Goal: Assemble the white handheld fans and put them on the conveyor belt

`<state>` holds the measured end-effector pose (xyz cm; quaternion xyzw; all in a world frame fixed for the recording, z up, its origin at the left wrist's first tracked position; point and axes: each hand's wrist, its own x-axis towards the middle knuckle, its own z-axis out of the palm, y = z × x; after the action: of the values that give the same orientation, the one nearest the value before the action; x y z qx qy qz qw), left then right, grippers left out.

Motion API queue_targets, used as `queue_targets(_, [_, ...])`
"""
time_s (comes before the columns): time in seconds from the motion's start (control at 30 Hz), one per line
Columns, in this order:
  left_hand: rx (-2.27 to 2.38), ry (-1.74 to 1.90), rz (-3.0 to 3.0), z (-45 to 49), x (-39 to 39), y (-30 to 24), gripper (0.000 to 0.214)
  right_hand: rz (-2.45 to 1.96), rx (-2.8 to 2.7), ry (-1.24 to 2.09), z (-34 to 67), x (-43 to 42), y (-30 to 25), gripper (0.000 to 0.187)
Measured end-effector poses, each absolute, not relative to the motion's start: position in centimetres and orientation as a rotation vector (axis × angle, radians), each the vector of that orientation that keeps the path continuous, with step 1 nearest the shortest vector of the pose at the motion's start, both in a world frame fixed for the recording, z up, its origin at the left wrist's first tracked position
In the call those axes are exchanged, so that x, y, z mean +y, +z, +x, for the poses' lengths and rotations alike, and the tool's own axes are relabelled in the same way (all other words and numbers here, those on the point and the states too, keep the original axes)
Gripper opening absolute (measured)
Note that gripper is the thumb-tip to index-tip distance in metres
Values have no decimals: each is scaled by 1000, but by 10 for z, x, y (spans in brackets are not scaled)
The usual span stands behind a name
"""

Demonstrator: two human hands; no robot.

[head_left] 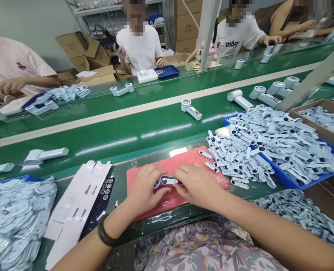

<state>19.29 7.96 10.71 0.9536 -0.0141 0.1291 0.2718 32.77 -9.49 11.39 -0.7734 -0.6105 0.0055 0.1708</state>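
Small pale-blue plastic part (166, 181) lies on the red foam pad (183, 158), long axis running three to nine o'clock, ring end toward nine. Left hand (143, 188) closes on the ring end, thumb beneath, fingers curled over; right hand (196, 184) pinches the handle end from three o'clock, knuckles up. Both hands touch the part; neither is nearer. Forearms come in from six o'clock, left wrist wearing a dark bangle (106, 235). At two o'clock, loose parts (234, 162) spill from a blue tray (285, 180). At nine o'clock, printed sheets (79, 203). At twelve, the green conveyor belt (127, 131) carries finished white units (191, 109); other people sit beyond.
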Motion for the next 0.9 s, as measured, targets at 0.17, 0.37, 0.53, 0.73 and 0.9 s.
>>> queue_targets(0.17, [-52,392,2539,198,76,106,10,-2277,-1715,9,326,-88,113,7])
queue_targets(0.37, [95,385,2460,202,76,104,13,-2043,-1458,102,329,-96,101,4])
queue_targets(0.53, [181,247,2410,203,76,106,16,-1760,-1299,205,327,-94,75,9])
queue_targets(0.73, [214,265,2431,203,74,110,18,-1674,-1149,328,332,-94,69,9])
queue_targets(0.9, [169,293,2484,203,75,110,18,-1653,-1182,262,329,-91,65,8])
